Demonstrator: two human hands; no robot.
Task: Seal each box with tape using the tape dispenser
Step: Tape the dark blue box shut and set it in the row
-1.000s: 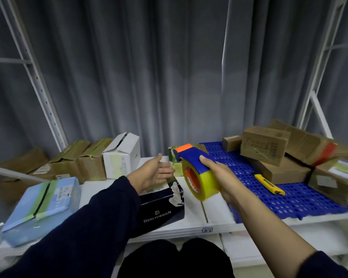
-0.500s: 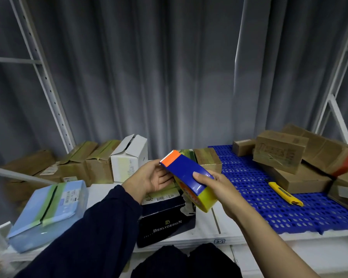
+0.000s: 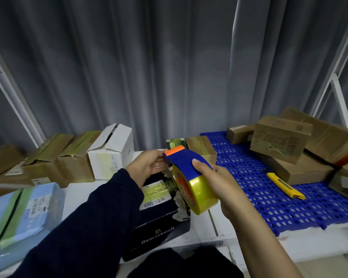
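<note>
Tape dispenser (image 3: 189,177) is held above the black box (image 3: 163,219), gripped by the right hand (image 3: 223,183); left hand (image 3: 147,165) pinches its orange edge, likely freeing the tape end for sealing

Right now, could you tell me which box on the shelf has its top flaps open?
The white box at the back: its flaps stand up, whereas the brown boxes to its left are taped flat.

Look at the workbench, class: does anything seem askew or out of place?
The white box at the back left has a flap standing open. The brown boxes on the blue mat lie piled crookedly.
</note>
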